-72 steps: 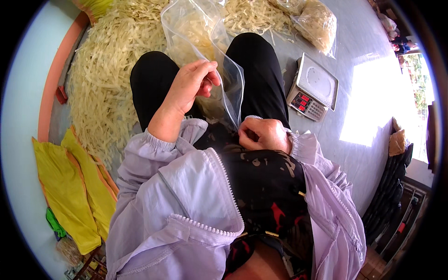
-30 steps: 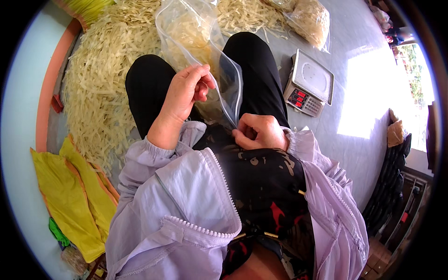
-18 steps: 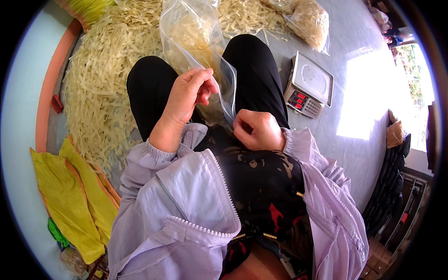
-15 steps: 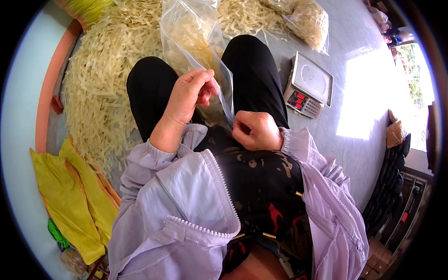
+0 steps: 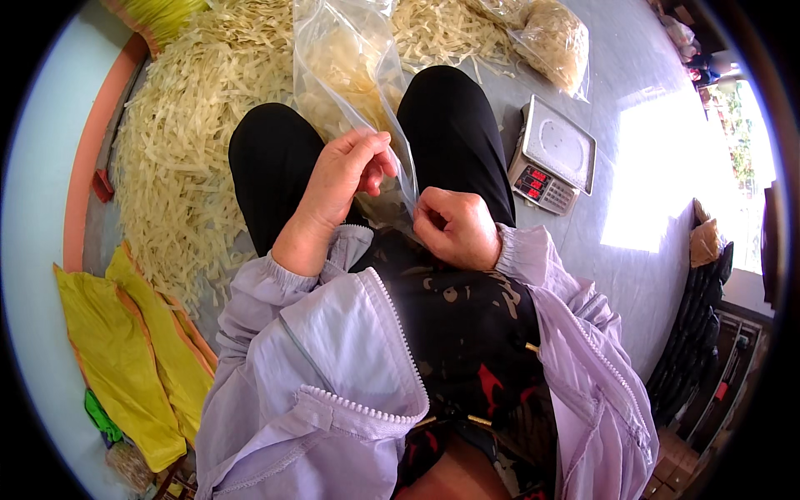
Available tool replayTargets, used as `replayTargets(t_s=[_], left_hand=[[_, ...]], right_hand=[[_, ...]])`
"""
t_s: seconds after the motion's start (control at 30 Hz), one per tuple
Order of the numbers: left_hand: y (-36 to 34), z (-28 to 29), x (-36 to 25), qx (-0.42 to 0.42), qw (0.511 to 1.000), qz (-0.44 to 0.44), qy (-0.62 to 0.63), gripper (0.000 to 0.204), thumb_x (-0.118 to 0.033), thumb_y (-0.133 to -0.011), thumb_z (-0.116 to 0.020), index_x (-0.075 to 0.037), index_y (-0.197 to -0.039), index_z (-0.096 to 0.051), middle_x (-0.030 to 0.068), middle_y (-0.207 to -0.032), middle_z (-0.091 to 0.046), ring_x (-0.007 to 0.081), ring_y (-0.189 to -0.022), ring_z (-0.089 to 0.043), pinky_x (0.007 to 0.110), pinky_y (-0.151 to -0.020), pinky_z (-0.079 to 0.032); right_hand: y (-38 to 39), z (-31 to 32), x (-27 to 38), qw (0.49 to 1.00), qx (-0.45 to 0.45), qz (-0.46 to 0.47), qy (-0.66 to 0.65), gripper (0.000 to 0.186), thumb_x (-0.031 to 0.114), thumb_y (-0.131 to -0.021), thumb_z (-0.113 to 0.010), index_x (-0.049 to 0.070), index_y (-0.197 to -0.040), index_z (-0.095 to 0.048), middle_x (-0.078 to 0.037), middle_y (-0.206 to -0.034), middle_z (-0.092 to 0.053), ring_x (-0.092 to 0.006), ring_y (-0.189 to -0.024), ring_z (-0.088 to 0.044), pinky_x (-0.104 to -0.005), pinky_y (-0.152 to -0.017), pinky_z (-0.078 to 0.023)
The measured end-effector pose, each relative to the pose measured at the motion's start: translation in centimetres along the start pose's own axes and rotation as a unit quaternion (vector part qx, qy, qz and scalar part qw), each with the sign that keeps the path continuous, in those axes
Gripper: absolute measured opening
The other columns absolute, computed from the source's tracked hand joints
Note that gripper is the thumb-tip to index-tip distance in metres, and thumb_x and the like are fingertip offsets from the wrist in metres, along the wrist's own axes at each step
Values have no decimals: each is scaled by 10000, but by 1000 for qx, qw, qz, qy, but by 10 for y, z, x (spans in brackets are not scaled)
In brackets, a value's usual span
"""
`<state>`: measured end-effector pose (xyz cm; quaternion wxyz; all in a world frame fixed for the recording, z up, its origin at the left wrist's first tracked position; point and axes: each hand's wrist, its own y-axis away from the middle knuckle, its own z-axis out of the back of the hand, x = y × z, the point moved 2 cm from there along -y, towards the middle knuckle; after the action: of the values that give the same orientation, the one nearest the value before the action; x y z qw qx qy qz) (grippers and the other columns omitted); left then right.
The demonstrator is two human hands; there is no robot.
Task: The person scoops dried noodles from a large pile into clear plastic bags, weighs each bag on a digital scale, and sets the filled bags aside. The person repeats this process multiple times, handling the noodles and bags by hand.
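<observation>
While glare from the doorway whites out a patch on the right, the rest of the smooth grey floor (image 5: 575, 275) shows plainly. Pale blue wall (image 5: 37, 275) on the left, with an orange-pink band along its foot. Big heap of pale flat strips (image 5: 187, 133) on the floor at upper left, yellow cloth (image 5: 117, 350) below it, a scale (image 5: 557, 154) with red lit digits to the right of the knees, a filled bag (image 5: 554, 46) just beyond it. Clear plastic bag (image 5: 337, 71), pale strips inside, sits between the black-trousered knees. Its long axis runs away from the lap, leaning slightly left; the near end tapers toward the person and the right hand (image 5: 458, 227), the far end is cut off by the upper edge. Left hand (image 5: 346, 179) pinches the bag's left edge, thumb and forefinger together, other fingers loosely curled. Right hand is curled, thumb and forefinger closed on the near tip of the bag; the exact contact is partly hidden. Lilac sleeves on both arms.
</observation>
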<state>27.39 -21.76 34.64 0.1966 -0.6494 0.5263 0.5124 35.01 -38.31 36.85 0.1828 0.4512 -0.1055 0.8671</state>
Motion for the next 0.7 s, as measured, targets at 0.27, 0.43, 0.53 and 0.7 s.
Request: replayTargets(t_s=[0.27, 0.43, 0.53, 0.7], left_hand=[[15, -7, -2, 67, 987, 14, -142, 256, -312, -887, -560, -78, -782, -575, 5, -683, -584, 54, -522, -475, 190, -480, -388], [45, -42, 7, 158, 814, -31, -558, 412, -444, -776, -643, -35, -732, -626, 113, -699, -641, 266, -629, -624, 352, -573, -481], [46, -50, 9, 124, 754, -45, -643, 431, -469, -763, -623, -39, -734, -643, 142, -707, -640, 320, -673, -627, 401, -599, -490], [44, -47, 25, 122, 751, -130, -636, 324, -357, -766, -591, -43, -701, -641, 148, -657, -624, 338, -644, -618, 430, -587, -492]], right_hand=[[-2, 2, -11, 997, -35, -48, -50, 131, 90, -760, -590, -3, -674, -557, -98, -558, -541, -135, -487, -529, -289, -465, -413], [-8, -5, -26, 959, -31, -153, -238, 167, 85, -751, -602, -21, -643, -534, -21, -532, -466, -37, -533, -416, -246, -447, -348], [-12, -5, -26, 975, -22, -120, -188, 169, 82, -755, -593, -23, -637, -535, -21, -525, -471, -43, -523, -415, -251, -447, -351], [-13, -9, -28, 982, -42, -89, -163, 187, 105, -735, -600, -29, -625, -533, -77, -503, -465, -85, -480, -412, -283, -441, -353]])
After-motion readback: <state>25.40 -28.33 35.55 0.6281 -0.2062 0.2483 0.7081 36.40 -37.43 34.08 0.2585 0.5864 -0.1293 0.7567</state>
